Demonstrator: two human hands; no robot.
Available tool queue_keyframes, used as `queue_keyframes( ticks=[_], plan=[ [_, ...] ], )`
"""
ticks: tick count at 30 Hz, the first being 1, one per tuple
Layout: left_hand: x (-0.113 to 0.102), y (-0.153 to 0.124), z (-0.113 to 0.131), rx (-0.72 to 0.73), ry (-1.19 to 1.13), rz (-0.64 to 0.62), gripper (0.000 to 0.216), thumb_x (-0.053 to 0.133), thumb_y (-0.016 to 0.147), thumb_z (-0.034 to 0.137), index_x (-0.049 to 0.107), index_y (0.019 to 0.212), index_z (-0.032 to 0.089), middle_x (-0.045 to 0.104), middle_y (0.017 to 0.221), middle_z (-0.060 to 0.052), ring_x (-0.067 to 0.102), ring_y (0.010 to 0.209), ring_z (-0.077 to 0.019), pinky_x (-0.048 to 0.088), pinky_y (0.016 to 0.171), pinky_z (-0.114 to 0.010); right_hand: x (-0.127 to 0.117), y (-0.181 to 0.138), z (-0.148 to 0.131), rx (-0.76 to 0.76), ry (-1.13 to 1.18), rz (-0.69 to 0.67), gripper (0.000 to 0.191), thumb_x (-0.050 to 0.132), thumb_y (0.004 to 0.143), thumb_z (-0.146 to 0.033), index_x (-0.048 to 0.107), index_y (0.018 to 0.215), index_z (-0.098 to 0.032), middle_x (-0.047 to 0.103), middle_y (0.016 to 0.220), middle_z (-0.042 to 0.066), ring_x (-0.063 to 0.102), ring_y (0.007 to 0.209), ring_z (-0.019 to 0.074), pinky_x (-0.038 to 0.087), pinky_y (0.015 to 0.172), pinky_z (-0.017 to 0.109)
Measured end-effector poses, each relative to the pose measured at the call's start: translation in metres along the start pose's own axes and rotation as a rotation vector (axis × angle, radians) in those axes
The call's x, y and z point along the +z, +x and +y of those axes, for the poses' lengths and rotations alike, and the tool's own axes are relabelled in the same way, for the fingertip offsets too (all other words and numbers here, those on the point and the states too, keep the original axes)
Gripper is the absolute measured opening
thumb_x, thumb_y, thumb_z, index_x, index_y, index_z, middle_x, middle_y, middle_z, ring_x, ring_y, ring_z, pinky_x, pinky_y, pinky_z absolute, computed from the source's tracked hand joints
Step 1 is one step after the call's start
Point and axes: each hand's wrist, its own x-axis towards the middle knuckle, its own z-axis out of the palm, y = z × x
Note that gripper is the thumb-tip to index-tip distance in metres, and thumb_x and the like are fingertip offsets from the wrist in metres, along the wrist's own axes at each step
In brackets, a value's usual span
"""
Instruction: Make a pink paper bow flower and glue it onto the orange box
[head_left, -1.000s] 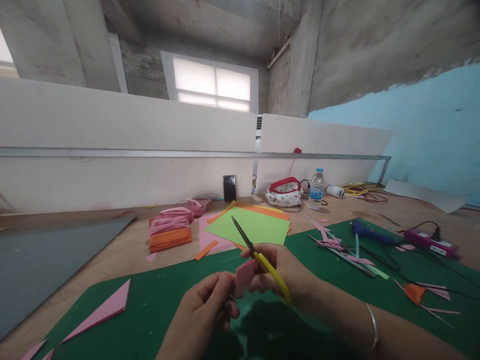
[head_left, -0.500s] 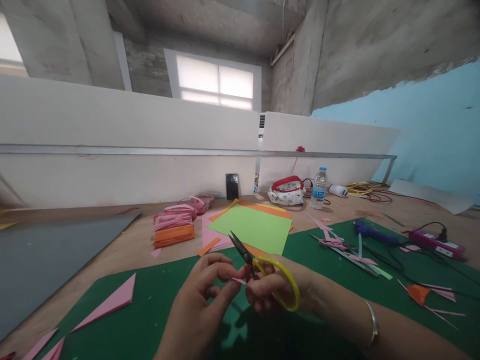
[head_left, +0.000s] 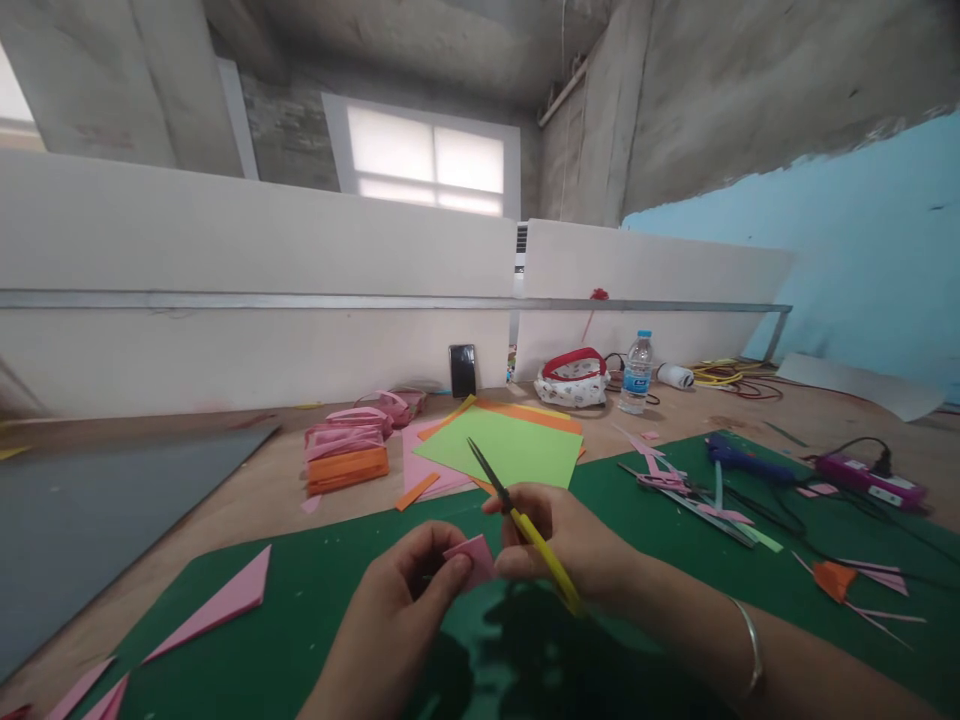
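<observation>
My left hand [head_left: 409,600] pinches a small folded pink paper piece [head_left: 472,556] between thumb and fingers, just above the green cutting mat [head_left: 300,610]. My right hand [head_left: 566,545] grips yellow-handled scissors [head_left: 525,525]; their dark blades are closed and point up and to the left, away from the paper. The fingertips of the right hand also touch the right edge of the pink piece. A silver bangle [head_left: 752,650] sits on my right wrist.
A pink paper triangle [head_left: 217,603] lies on the mat at left. Behind are green and orange sheets [head_left: 510,448], stacked pink and orange strips [head_left: 346,452], a phone [head_left: 463,371], a pouch [head_left: 574,379], a water bottle [head_left: 636,374], a glue gun [head_left: 739,462], a power strip [head_left: 870,483] and paper scraps.
The scissors have swung from level, with the loop handle showing, back to blades pointing up-left. The pink piece has turned from edge-on to showing its flat face.
</observation>
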Motion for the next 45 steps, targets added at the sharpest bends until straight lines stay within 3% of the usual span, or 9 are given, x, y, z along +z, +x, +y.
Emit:
queue_keyframes(
  ticks=[6,9,12,16,19,22,31,38,45],
  plan=[
    [0.007,-0.004,0.003,0.114,0.257,0.049,0.016,0.052,0.078,0.032,0.057,0.065,0.023,0.062,0.067,0.001,0.057,0.067,-0.0184,0.040,0.064,-0.026,0.007,-0.002,-0.002,-0.092,-0.063,0.056,0.044,0.079,0.058,-0.021,0.057,0.096,-0.015,0.059,0.073,-0.003,0.054,0.066,0.0112,0.042,0.062,0.025],
    [0.009,-0.003,0.002,0.072,0.160,0.065,0.013,0.053,0.077,0.033,0.061,0.076,0.023,0.066,0.064,0.001,0.061,0.067,-0.0195,0.043,0.066,-0.027,0.012,-0.004,0.000,-0.128,-0.042,0.055,0.035,0.076,0.059,-0.018,0.059,0.090,-0.015,0.060,0.074,-0.003,0.055,0.068,0.0115,0.042,0.066,0.025],
    [0.010,-0.001,0.002,-0.021,-0.042,0.106,0.026,0.064,0.070,0.039,0.061,0.089,0.022,0.071,0.072,0.000,0.064,0.075,-0.0213,0.046,0.070,-0.028,0.017,-0.006,0.000,-0.083,0.099,0.148,0.039,0.078,0.057,-0.020,0.060,0.091,-0.016,0.059,0.069,-0.004,0.054,0.061,0.0100,0.043,0.059,0.023],
    [0.015,0.000,0.001,-0.079,-0.223,0.088,0.024,0.072,0.061,0.036,0.069,0.078,0.019,0.070,0.071,0.001,0.060,0.068,-0.0171,0.044,0.062,-0.023,0.023,-0.008,0.002,-0.066,0.288,0.224,0.046,0.081,0.053,-0.020,0.058,0.093,-0.016,0.057,0.064,-0.006,0.052,0.055,0.0086,0.043,0.056,0.022],
    [0.017,-0.001,-0.001,-0.108,-0.268,0.074,0.018,0.073,0.061,0.035,0.070,0.066,0.018,0.063,0.060,0.001,0.050,0.056,-0.0124,0.038,0.053,-0.022,0.025,-0.009,0.005,-0.072,0.334,0.198,0.048,0.081,0.054,-0.018,0.056,0.095,-0.016,0.057,0.064,-0.006,0.053,0.055,0.0083,0.044,0.057,0.022],
    [0.017,-0.002,-0.001,-0.129,-0.246,0.111,0.021,0.070,0.063,0.039,0.070,0.068,0.018,0.061,0.059,0.001,0.044,0.052,-0.0111,0.033,0.048,-0.021,0.024,-0.009,0.007,-0.070,0.241,0.173,0.044,0.079,0.058,-0.020,0.057,0.096,-0.017,0.058,0.068,-0.005,0.054,0.058,0.0091,0.044,0.057,0.022],
    [0.017,-0.005,0.006,-0.085,-0.186,0.119,0.020,0.068,0.064,0.037,0.067,0.064,0.018,0.050,0.050,0.005,0.036,0.050,-0.0099,0.027,0.047,-0.021,0.021,-0.006,0.009,-0.004,0.115,0.155,0.044,0.078,0.057,-0.021,0.057,0.095,-0.016,0.058,0.068,-0.003,0.053,0.058,0.0105,0.041,0.055,0.023],
    [0.000,-0.001,0.004,-0.241,-0.460,0.157,0.025,0.072,0.066,0.039,0.063,0.069,0.016,0.045,0.055,0.006,0.036,0.053,-0.0073,0.029,0.052,-0.018,0.019,-0.008,0.005,-0.089,-0.054,0.008,0.052,0.078,0.062,-0.039,0.054,0.102,-0.016,0.045,0.070,-0.005,0.038,0.061,0.0088,0.032,0.056,0.023],
    [-0.001,-0.002,0.010,-0.281,-0.555,0.192,0.025,0.075,0.066,0.036,0.062,0.069,0.015,0.049,0.055,0.006,0.040,0.051,-0.0047,0.030,0.049,-0.015,0.017,-0.010,0.018,-0.104,-0.204,-0.133,0.057,0.056,0.077,-0.062,0.049,0.106,-0.014,0.040,0.072,-0.003,0.032,0.060,0.0092,0.028,0.053,0.023]
  ],
)
